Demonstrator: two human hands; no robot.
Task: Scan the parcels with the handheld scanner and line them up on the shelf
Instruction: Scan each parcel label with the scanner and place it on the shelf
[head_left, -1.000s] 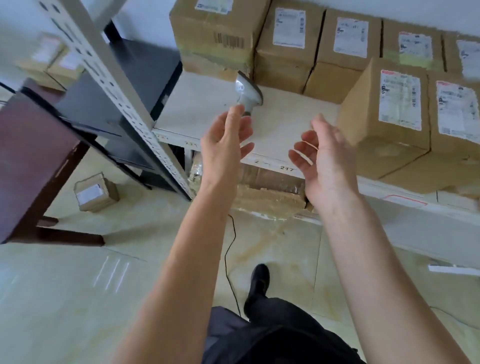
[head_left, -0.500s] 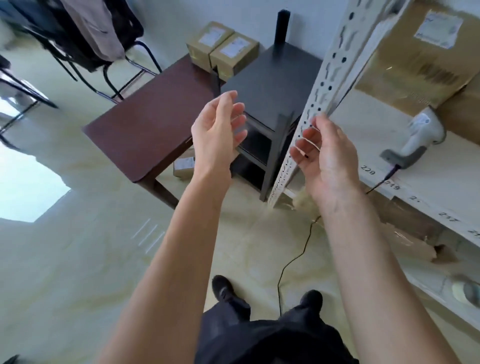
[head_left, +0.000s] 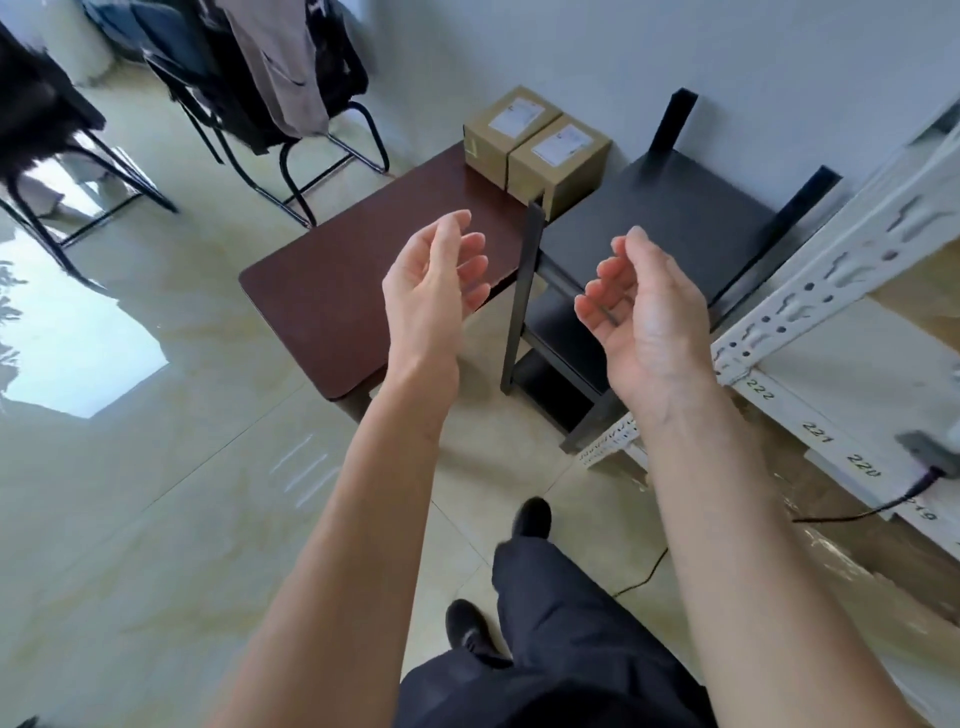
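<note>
Two parcels (head_left: 537, 145) left on table (head_left: 353, 291), unscanned by appearance; both hands, left (head_left: 436, 291) and right (head_left: 641, 317), loose, holding nothing.

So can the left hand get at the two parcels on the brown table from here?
Probably yes: the left hand is empty and open, the two parcels sit beyond it on the brown table, nothing between.
</note>
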